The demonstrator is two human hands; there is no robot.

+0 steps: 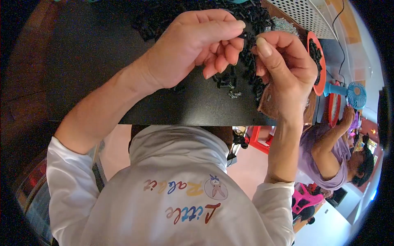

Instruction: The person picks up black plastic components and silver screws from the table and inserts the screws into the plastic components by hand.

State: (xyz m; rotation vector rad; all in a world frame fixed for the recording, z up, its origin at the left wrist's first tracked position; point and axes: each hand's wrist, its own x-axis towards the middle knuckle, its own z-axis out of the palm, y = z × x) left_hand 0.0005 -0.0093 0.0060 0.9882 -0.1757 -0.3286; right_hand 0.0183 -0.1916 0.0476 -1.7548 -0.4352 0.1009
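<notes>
Raised above the dark table (pixel 94 61), my left hand (pixel 197 45) pinches a small black part (pixel 245 36) between thumb and index finger, its other fingers curled beneath. Close beside it, my right hand (pixel 287 61) has thumb and index finger pressed together. Whatever sits in that right pinch is too small to make out. Behind and below the hands lies a heap of small black parts (pixel 152 22). A few small metal springs (pixel 234 94) rest near the table's front edge, and a bigger pile of springs (pixel 285 25) is farther back.
An orange-red plate (pixel 321 65) with black parts stands at the right, near a brown tray-like surface (pixel 269 107). A white perforated basket (pixel 308 16) is at the back right. Beyond are a blue fan (pixel 356 95) and another person in a purple shirt (pixel 328 160).
</notes>
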